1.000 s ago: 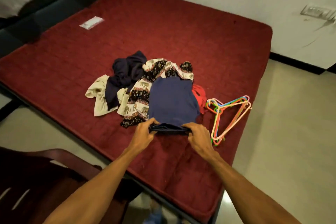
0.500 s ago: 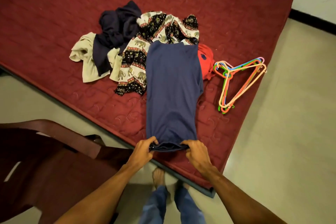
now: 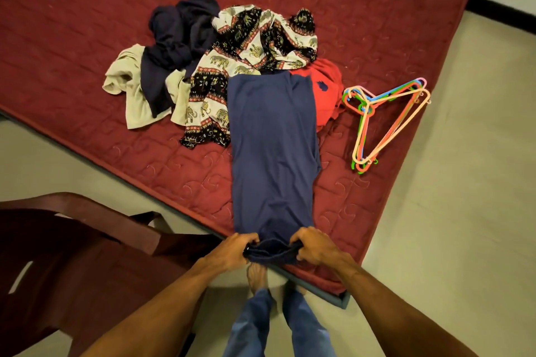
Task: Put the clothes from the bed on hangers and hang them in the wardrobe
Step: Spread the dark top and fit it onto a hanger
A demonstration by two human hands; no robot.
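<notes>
Grip on the blue garment (image 3: 272,148) is closed on both sides: left hand (image 3: 232,249) and right hand (image 3: 316,246) each curl fingers round its near end, bunched at the edge of the bed (image 3: 377,9). Remainder lies stretched along the mattress. Advised: pull evenly until flat, then take one of the hangers (image 3: 385,122) just beside it.

Maroon chair (image 3: 72,255) on pale floor (image 3: 464,226)

Your blue garment (image 3: 272,153) hides most of the red shirt (image 3: 326,101); bed (image 3: 87,9) cut off top, chair (image 3: 58,255) left; your feet (image 3: 256,275) blurred.
</notes>
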